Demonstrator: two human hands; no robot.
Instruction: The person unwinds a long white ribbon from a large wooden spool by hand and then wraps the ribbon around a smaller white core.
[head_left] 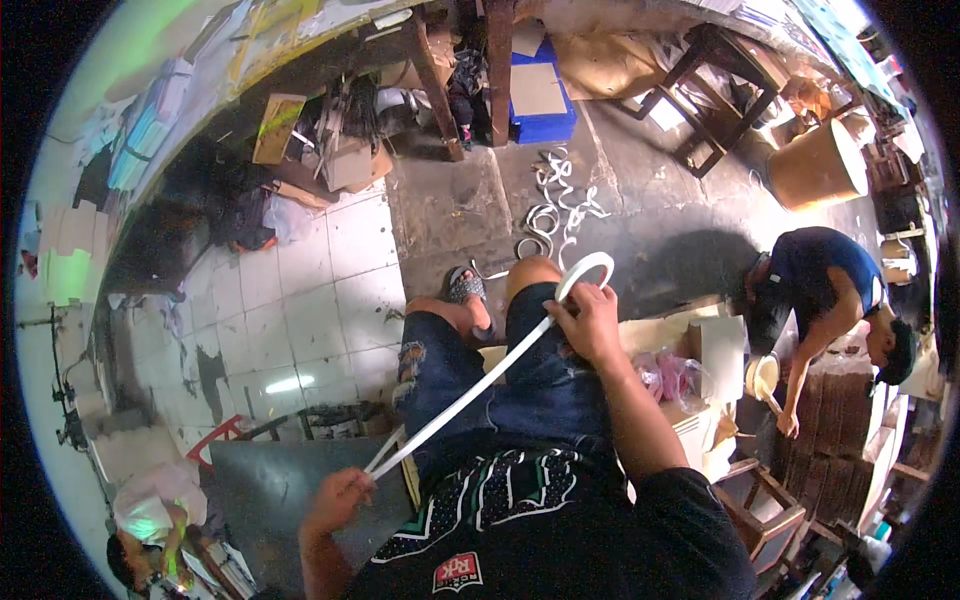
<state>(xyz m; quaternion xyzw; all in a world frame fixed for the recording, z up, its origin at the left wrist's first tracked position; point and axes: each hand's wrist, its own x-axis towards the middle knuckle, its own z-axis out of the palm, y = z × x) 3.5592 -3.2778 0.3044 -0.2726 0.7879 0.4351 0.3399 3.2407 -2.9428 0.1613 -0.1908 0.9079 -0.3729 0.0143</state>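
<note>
A long white strip [465, 396] runs taut and slanting across my lap. My right hand [590, 322], above my right knee, is closed around its upper part, where the strip curls into a loop [597, 264]. At the lower left, my left hand [342, 498] pinches the other end beside my left hip. A short piece of white strip doubles back near those fingers. On the dark floor beyond my knees lie loose curls of similar white strip [545, 218].
Two other people work nearby: one bends over brown stacked sheets [825, 425] at right, another sits at lower left. A grey tabletop [270, 500] is at my left. Farther off stand a blue stack [543, 122], a wooden stool [705, 95] and a tan bin [815, 165].
</note>
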